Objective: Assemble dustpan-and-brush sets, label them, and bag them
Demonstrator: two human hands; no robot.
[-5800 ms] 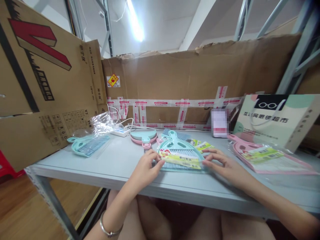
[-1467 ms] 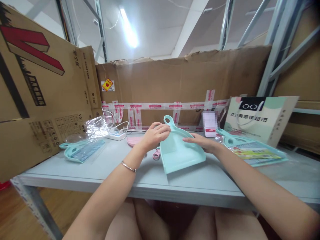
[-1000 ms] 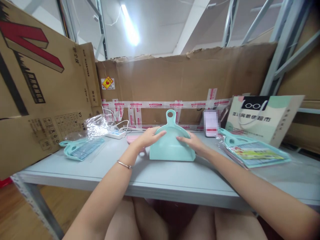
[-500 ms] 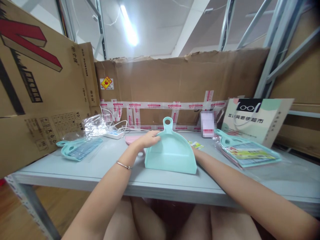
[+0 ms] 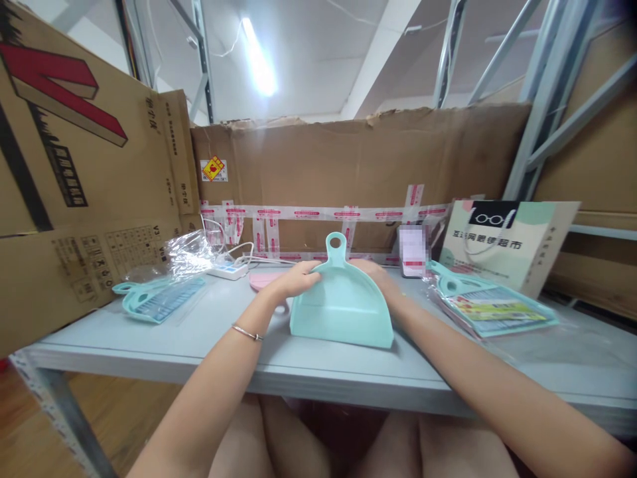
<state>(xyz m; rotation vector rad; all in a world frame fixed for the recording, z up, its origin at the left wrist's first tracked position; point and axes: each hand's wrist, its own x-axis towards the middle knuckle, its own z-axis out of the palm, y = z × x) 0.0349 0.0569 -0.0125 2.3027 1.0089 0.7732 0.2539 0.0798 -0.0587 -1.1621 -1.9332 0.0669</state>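
Note:
A mint-green dustpan (image 5: pixel 343 305) stands tilted up near the table's front edge, its handle with the hanging hole pointing upward. My left hand (image 5: pixel 300 277) grips its upper left edge, thumb on the front face and the other fingers behind. My right hand (image 5: pixel 371 275) is behind the pan's upper right side; its fingers are hidden by the pan, so I cannot see whether they hold anything. Partly covered by my left hand and the pan, a pink flat piece (image 5: pixel 263 281) lies on the table.
At the left lie a bagged green dustpan-and-brush set (image 5: pixel 162 300) and a white power strip (image 5: pixel 227 269). Another bagged set (image 5: pixel 500 307) lies at the right, near a phone (image 5: pixel 413 251) and a paper bag (image 5: pixel 507 242). Cardboard boxes (image 5: pixel 318 162) wall the grey table (image 5: pixel 213 348).
My right hand has moved up behind the dustpan, and its back now shows beside the upper right edge. The left hand keeps its hold; the pan has hardly moved.

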